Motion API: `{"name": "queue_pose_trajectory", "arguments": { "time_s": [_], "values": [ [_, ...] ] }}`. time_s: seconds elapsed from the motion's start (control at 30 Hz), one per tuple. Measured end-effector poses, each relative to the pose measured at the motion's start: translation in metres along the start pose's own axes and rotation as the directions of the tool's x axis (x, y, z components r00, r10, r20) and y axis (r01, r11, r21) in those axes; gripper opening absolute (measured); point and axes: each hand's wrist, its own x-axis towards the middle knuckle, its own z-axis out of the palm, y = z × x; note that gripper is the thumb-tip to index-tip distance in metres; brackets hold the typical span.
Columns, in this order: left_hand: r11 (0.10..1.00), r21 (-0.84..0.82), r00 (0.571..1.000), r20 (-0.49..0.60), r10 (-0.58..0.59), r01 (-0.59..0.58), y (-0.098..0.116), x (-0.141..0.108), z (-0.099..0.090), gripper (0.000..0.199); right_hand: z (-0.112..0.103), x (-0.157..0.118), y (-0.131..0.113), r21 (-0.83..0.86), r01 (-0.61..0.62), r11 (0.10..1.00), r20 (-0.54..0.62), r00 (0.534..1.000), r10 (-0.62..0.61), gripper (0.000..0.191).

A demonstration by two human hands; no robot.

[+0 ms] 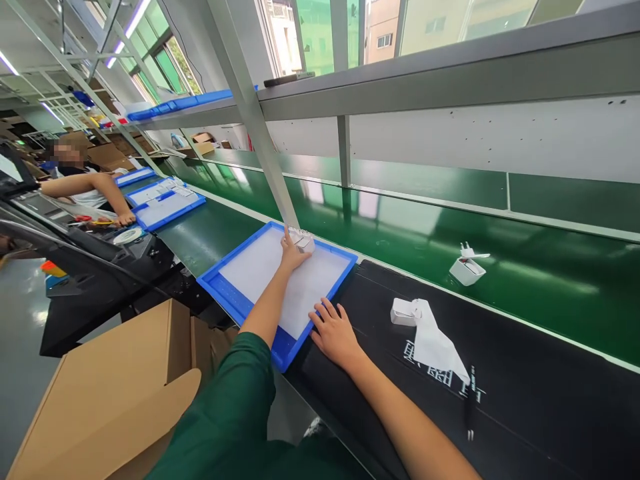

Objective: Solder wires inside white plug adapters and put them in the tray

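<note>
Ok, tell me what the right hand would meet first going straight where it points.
Likely the blue tray: its rim lies just ahead of the right hand, perhaps already touching; depth is unclear.

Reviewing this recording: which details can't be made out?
Head view:
White blocky pieces: partly hidden by the left hand.
White lettering on black mat: partly covered by white sheet.
Brown cardboard box: cut off by bottom edge.
Inside of small white box on green surface: too small.
</note>
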Motion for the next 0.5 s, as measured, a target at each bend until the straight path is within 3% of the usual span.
{"name": "queue_pose_trajectory", "arguments": {
  "time_s": [0.13,0.33,0.5],
  "values": [
    [0.994,0.113,0.999,0.037,0.007,-0.012,-0.006,0.008,-0.015,0.106,0.001,0.000,-0.001,0.008,-0.008,1.000,0.005,1.000,0.008,0.035],
    [0.924,0.313,0.973,-0.136,-0.186,0.220,-0.015,0.041,-0.037,0.105,0.001,0.000,-0.001,0.024,-0.012,1.000,0.008,1.000,0.011,0.035],
    [0.854,0.382,0.930,-0.248,-0.272,0.352,-0.021,0.061,-0.044,0.095,0.000,0.001,0.000,0.043,-0.013,0.999,0.033,0.999,0.011,0.035]
  ]
}}
